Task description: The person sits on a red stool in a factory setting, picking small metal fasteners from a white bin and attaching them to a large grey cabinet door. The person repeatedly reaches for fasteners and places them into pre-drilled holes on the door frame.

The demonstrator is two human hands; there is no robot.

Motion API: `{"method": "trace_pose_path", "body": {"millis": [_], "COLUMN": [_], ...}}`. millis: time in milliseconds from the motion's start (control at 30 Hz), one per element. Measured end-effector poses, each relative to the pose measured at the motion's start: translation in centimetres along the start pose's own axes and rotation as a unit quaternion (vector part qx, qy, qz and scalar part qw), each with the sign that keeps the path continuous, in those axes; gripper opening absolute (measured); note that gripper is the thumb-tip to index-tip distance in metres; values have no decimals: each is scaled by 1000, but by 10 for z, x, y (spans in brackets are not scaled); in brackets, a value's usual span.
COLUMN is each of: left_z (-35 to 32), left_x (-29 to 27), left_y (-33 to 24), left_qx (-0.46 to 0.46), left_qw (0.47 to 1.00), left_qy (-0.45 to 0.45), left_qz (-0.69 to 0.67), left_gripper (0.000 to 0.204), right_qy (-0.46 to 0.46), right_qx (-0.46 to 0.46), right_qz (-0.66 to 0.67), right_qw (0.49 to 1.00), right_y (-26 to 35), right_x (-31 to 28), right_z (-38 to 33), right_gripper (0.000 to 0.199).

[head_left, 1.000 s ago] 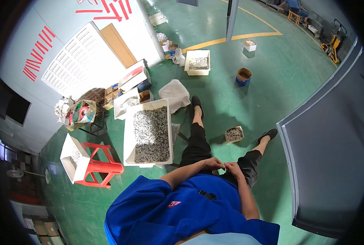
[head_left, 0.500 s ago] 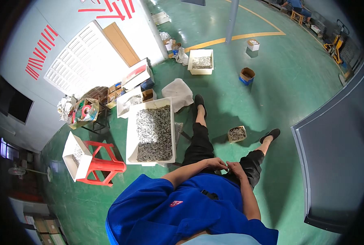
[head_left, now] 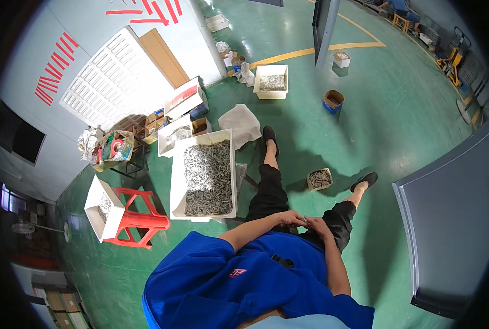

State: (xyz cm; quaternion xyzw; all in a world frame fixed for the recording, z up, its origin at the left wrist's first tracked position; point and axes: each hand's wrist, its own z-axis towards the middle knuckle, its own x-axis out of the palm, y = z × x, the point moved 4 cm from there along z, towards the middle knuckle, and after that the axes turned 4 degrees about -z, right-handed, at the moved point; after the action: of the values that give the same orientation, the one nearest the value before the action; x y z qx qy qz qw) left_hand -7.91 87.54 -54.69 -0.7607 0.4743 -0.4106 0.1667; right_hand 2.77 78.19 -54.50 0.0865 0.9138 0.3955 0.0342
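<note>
My left hand [head_left: 292,219] and my right hand [head_left: 316,223] meet in front of my lap, fingers bent and pinched together. Whatever lies between the fingertips is too small to make out. Left of my legs stands a large white tub [head_left: 176,189], with many small grey metal-looking parts [head_left: 207,178] spread over its bottom. A small open box [head_left: 320,179] filled with similar grey parts sits on the floor between my feet.
A red stool [head_left: 143,219] holds a tilted white bin [head_left: 103,208] at left. Ahead stand another white tub [head_left: 270,94] and an open carton [head_left: 332,102]. Grey panels [head_left: 452,219] rise at right and beside the far yellow line [head_left: 288,57]. A person [head_left: 400,6] sits far right.
A grey panel at the top, seen as a thin edge before, now shows wider. The right-hand panel's upper end has shifted downward. My hands stay pinched together in nearly the same place.
</note>
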Motion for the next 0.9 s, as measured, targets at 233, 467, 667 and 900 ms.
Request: {"method": "trace_pose_path", "body": {"millis": [233,467,667,900], "left_z": [4,7,3,-9], "left_x": [-3,-13,-16,-15], "left_y": [10,3,-8,-29], "left_qx": [24,21,-6,28], "left_qw": [999,997,996,997], "left_qy": [-5,0,-10,12], "left_qz": [42,68,93,71], "left_gripper": [17,18,19,18], "right_qy": [40,0,-87,-82], "right_qx": [-30,-51,-46,-47], "right_qz": [-43,-64,-118,-180], "right_qw": [998,997,988,979], "right_y": [-6,9,9,23], "right_x": [5,2,-6,-6], "right_z": [3,4,15,16], "right_gripper": [35,36,42,39]}}
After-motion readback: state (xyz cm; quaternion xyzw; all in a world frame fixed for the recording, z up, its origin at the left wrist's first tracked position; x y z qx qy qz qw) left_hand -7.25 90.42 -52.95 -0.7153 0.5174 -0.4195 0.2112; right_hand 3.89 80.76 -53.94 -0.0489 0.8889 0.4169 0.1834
